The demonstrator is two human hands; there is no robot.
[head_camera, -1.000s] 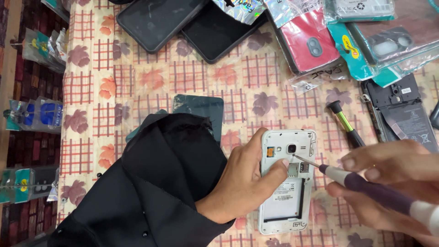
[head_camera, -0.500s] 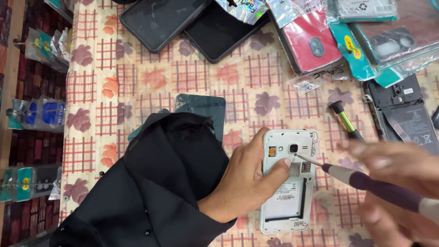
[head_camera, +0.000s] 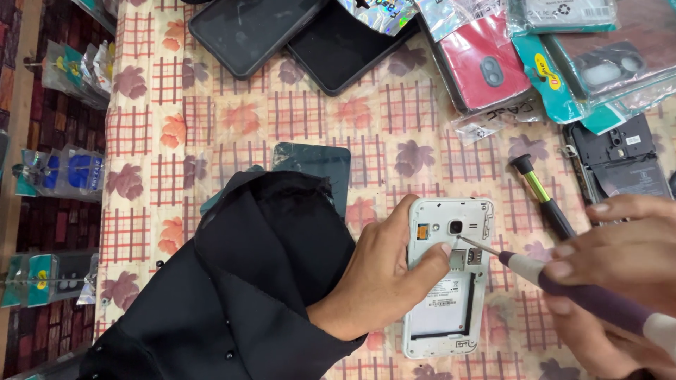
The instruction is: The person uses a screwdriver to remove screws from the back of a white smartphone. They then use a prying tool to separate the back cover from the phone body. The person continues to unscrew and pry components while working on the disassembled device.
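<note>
A white phone [head_camera: 458,331] with its back cover off lies face down on the patterned tablecloth [head_camera: 232,119]. My left hand [head_camera: 384,278], in a wide black sleeve, grips the phone's left edge, with the thumb pressed on its upper back. My right hand [head_camera: 620,274] holds a purple-handled screwdriver [head_camera: 563,281]. Its thin metal tip touches the phone just below the camera lens. The empty battery bay shows a white label.
A black and green screwdriver [head_camera: 546,200] lies right of the phone. An opened dark phone [head_camera: 620,169] sits at the right edge. Black phone cases [head_camera: 282,35], a red case [head_camera: 486,60] and packaged covers fill the top. A dark glass panel [head_camera: 317,165] lies by my sleeve.
The right hand has shifted slightly on the screwdriver handle, and its tip stays at the same spot near the camera. The left hand and phone have not moved.
</note>
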